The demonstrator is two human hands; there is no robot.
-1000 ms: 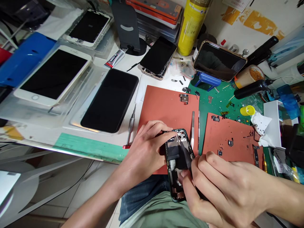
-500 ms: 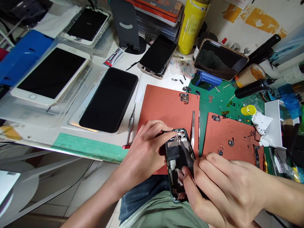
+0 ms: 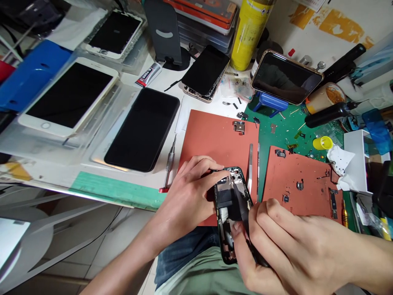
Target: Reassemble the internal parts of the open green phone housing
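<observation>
L hand (image 3: 192, 188) pinches open phone's (image 3: 225, 197) top edge by red mat's (image 3: 211, 135) near side, prob. steadying it; R hand (image 3: 285, 235) pinches dark tweezers (image 3: 242, 205), tips inside, prob. for precision.

The single head-worn camera faces forward and down from above the wearer's lap (image 3: 184, 254) — near the left hand (image 3: 192, 188), right hand (image 3: 288, 241) and opened smartphone housing (image 3: 225, 197), all low in view, with the wall (image 3: 294, 39) farthest off.
</observation>
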